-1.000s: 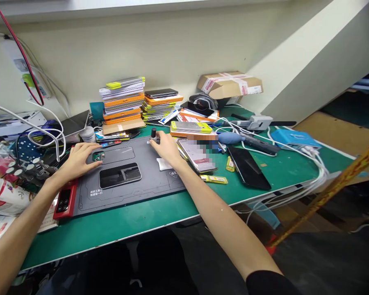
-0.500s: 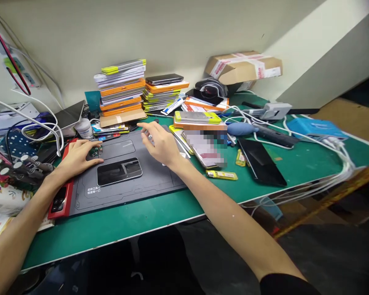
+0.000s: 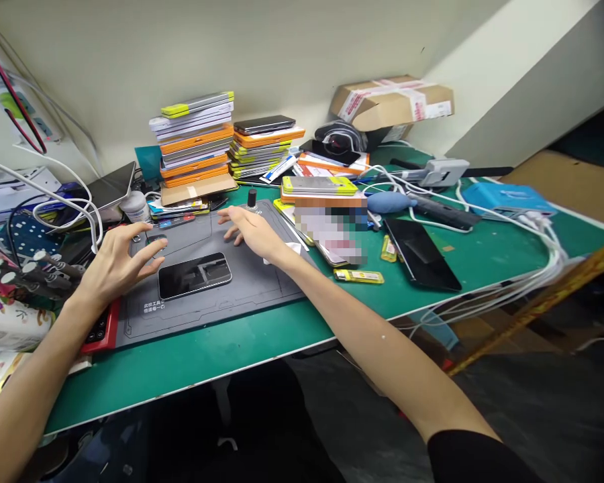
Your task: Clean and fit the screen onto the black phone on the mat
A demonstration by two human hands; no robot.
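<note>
A dark-screened phone (image 3: 195, 276) lies flat on the grey work mat (image 3: 191, 316), between my two hands. To its upper left, my left hand (image 3: 111, 263) hovers with thumb and fingers apart, holding nothing. A small dark piece near its fingertips is too unclear to name. My right hand (image 3: 252, 231) is over the mat's right half, palm down, fingers loosely spread and nothing visible in them. Just beyond it stands a small black-capped container (image 3: 252, 198). A crumpled white scrap (image 3: 290, 249) lies by my right wrist.
Stacked flat boxes (image 3: 196, 144) stand against the wall. Right of the mat are a yellow lighter-like item (image 3: 358, 276), a black tablet-like device (image 3: 423, 255) and white cables (image 3: 554, 251). A red-edged keypad device (image 3: 101, 329) and a white patterned cup (image 3: 13, 322) sit at the left.
My left hand has lifted off the mat and opened wider. My right hand has shifted slightly left and lower, its fingers more spread. The view has shifted a little.
</note>
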